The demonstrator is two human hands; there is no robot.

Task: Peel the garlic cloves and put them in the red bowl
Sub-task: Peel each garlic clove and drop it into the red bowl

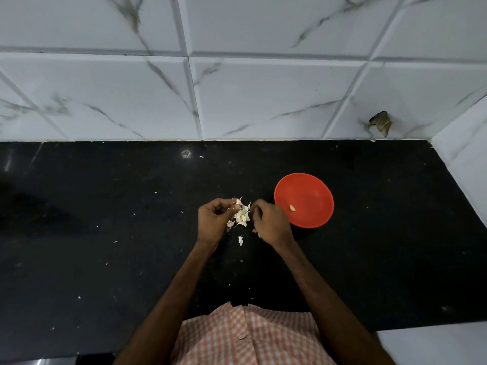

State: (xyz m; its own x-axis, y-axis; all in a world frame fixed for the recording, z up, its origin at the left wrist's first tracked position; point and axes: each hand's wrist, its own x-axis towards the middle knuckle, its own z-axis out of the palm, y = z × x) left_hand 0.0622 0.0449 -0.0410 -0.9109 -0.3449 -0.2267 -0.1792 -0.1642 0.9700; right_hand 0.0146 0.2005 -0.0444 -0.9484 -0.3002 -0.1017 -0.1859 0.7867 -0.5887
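Observation:
A small heap of pale garlic cloves (242, 216) lies on the black counter between my two hands. My left hand (214, 219) is curled at the heap's left side and pinches a garlic clove (238, 203) at its fingertips. My right hand (270, 222) is curled at the heap's right side; its fingertips reach the heap's upper right edge, and what they hold is hidden. The red bowl (313, 188) sits just right of my right hand with one peeled clove (292, 207) inside.
A single clove or skin (240, 240) lies below the heap. Bits of garlic skin are scattered over the black counter (105, 206). A white marble-tiled wall (237, 96) rises behind, with a side wall at the right corner. The counter's front edge runs by my checked shirt.

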